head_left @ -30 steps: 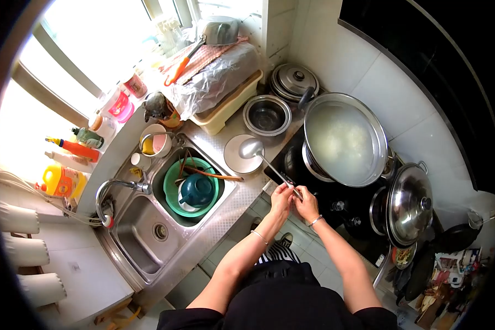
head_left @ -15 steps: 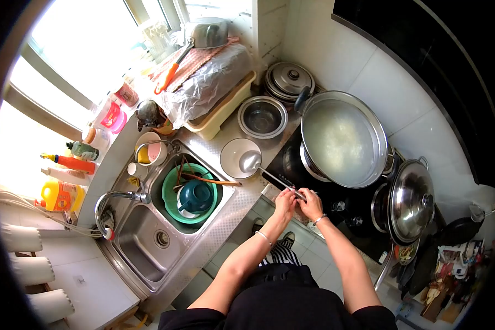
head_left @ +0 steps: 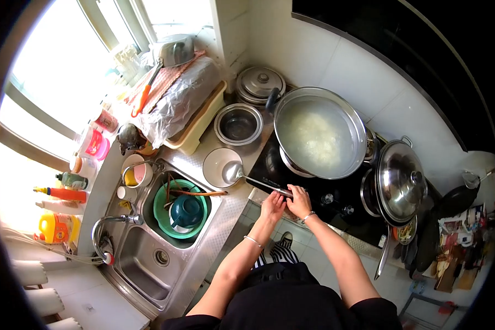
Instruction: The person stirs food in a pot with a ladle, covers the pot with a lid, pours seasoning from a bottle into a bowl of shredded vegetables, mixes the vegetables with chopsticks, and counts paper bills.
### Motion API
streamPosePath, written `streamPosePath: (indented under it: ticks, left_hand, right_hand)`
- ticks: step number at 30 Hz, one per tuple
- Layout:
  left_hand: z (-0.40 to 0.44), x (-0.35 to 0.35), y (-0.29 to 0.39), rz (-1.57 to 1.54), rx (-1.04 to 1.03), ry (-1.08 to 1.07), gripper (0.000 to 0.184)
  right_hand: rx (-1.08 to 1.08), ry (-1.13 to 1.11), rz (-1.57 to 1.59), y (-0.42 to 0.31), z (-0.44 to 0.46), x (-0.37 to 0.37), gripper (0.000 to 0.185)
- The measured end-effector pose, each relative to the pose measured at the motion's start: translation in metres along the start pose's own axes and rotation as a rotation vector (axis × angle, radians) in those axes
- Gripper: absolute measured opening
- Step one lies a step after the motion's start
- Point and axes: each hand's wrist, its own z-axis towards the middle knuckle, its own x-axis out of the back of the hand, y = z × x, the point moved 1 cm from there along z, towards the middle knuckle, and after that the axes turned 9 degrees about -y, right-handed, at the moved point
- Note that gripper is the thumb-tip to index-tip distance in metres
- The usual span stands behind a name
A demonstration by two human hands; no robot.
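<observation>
A metal ladle point(head_left: 258, 181) rests with its head in a white bowl point(head_left: 213, 164), its handle slanting out past the counter edge. My right hand point(head_left: 300, 202) is closed on the dark end of that handle. Just below the handle, my left hand point(head_left: 273, 207) has its fingers extended and loosely together, apparently not gripping it. Beyond my hands, a large pot point(head_left: 359, 159) of cloudy liquid with pale pieces in it sits on the black stove point(head_left: 270, 163).
A lidded wok point(head_left: 399, 170) occupies the stove's right side. Behind the bowl stands a steel pot point(head_left: 238, 124). At left, the double sink point(head_left: 140, 253) holds a green basin point(head_left: 160, 206) with dishes. Bottles line the windowsill. A range hood point(head_left: 390, 66) hangs above.
The view has shifted, so the counter and stove appear farther left. My left hand has come slightly away from the handle, while my right hand stays on its end.
</observation>
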Motion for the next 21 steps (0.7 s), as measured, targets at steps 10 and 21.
streamPosePath:
  ticks: [10,21]
  left_hand:
    - [-0.050,-0.052,-0.048,-0.042,0.278,-0.272,0.021]
    - [-0.099,-0.263,-0.190,0.241,0.528,-0.582,0.019]
  right_hand:
    - [-0.086,0.340,0.347,-0.046,-0.056,0.056,0.036]
    - [-0.077,0.937,1.251,0.024,-0.146,0.286,0.037]
